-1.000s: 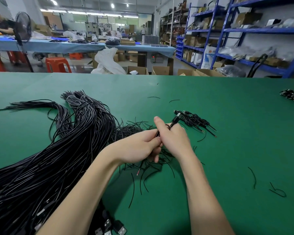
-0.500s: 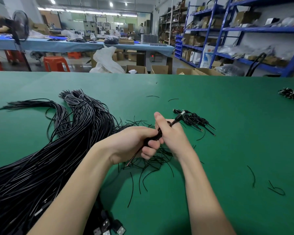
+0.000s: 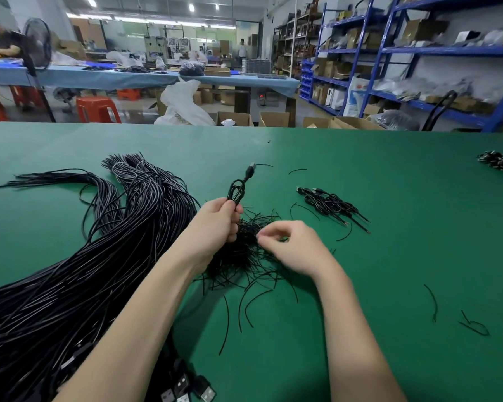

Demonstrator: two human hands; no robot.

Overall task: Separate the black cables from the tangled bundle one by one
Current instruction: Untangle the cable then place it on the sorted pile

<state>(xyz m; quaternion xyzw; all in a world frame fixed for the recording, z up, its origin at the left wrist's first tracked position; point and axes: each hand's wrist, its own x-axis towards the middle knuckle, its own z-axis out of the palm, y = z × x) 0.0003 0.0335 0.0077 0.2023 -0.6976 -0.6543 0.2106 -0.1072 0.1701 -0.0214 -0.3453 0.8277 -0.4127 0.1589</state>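
The left hand [image 3: 215, 221] is now gripping 1 looped cable [image 3: 238, 190] lifted clear above the tangle [image 3: 244, 250], where both hands were clasped 1 second ago. The right hand [image 3: 291, 245], fingers curled (apparently pinching a strand), is reaching into the tangle for another.

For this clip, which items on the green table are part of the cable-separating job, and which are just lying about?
In the job:
left hand, gripping a looped cable
right hand, fingers curled over the tangle
long bundle
sorted pile

Lying about:
stray offcuts
far pile at the right edge
table
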